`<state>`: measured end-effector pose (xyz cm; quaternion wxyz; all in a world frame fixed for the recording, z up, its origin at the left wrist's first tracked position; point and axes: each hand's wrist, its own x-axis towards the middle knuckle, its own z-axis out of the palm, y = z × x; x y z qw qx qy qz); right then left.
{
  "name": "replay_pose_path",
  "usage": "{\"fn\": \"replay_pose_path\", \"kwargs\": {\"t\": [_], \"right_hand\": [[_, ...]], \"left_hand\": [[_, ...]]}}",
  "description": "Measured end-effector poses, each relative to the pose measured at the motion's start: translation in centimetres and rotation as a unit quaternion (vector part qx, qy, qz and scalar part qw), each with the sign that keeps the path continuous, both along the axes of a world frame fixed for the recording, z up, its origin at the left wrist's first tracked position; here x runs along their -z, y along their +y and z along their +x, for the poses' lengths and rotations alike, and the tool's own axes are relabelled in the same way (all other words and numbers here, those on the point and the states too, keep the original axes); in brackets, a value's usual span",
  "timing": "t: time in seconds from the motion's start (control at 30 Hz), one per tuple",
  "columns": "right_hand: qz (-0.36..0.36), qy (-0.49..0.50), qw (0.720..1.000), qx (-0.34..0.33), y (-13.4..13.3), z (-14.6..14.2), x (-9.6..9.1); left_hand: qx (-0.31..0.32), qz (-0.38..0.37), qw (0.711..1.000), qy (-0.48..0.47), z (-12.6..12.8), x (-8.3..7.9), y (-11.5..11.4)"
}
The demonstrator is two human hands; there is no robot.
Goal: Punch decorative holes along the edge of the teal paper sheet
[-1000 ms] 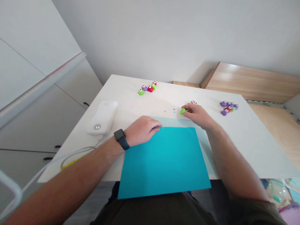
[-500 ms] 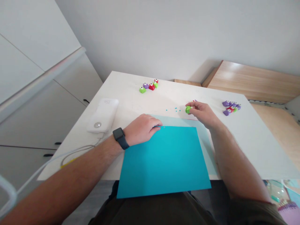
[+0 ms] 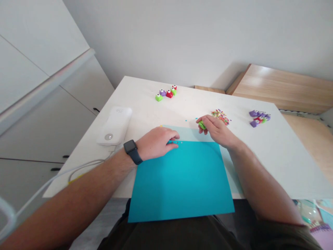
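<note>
A turquoise paper sheet [image 3: 182,180] lies at the near edge of the white table [image 3: 145,114], over a paler blue sheet [image 3: 187,133]. My left hand [image 3: 157,142], with a dark watch on the wrist, rests on the turquoise sheet's top left corner, fingers curled and pressed down on it. My right hand [image 3: 215,130] is closed on a small green paper punch [image 3: 202,124] at the pale sheet's far edge. A few tiny turquoise bits [image 3: 186,120] lie on the table just beyond it. A pile of multicoloured paper bits [image 3: 220,115] sits right behind my right hand.
A group of small punches [image 3: 166,93] in green, purple and red stands at the far side. Another group of purple, red and green punches [image 3: 259,118] is at the right. A white device [image 3: 115,125] with a cable lies at the left. Wooden furniture [image 3: 283,88] stands behind.
My right hand has carried the green punch left and nearer, onto the pale sheet's far edge, uncovering the pile of coloured bits. My left hand has stayed on the turquoise sheet.
</note>
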<state>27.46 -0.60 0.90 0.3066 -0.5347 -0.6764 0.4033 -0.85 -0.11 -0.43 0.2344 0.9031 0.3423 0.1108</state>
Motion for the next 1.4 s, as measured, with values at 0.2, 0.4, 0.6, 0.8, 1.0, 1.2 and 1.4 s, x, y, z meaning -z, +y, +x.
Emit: {"fn": "replay_pose_path", "kwargs": {"t": [0.2, 0.4, 0.6, 0.8, 1.0, 1.2, 1.4], "right_hand": [[-0.068, 0.18, 0.978, -0.076, -2.0, -3.9, -0.1], [-0.115, 0.225, 0.962, -0.101, -2.5, -5.5, 0.8], [-0.089, 0.206, 0.972, -0.072, -2.3, -5.3, 1.2], [-0.1, 0.207, 0.966, -0.122, -2.4, -6.5, 1.7], [-0.047, 0.123, 0.988, -0.079, -2.2, -5.5, 1.3], [-0.048, 0.179, 0.98, -0.076, -2.4, -5.6, 1.3], [-0.094, 0.167, 0.973, -0.127, -2.5, -6.1, 1.3]], "left_hand": [[-0.055, -0.038, 0.998, 0.002, 0.1, -0.3, -0.4], [-0.082, -0.062, 0.995, -0.008, 0.2, -0.7, -0.6], [-0.106, -0.037, 0.994, -0.012, 0.2, -0.5, -0.5], [-0.123, -0.028, 0.992, -0.011, 0.3, -0.5, -0.7], [-0.139, -0.035, 0.99, -0.002, 0.4, -0.7, -0.8], [-0.138, -0.036, 0.99, -0.009, 0.3, -0.5, -0.7], [-0.136, -0.029, 0.99, -0.014, 0.3, -0.2, -0.6]]}}
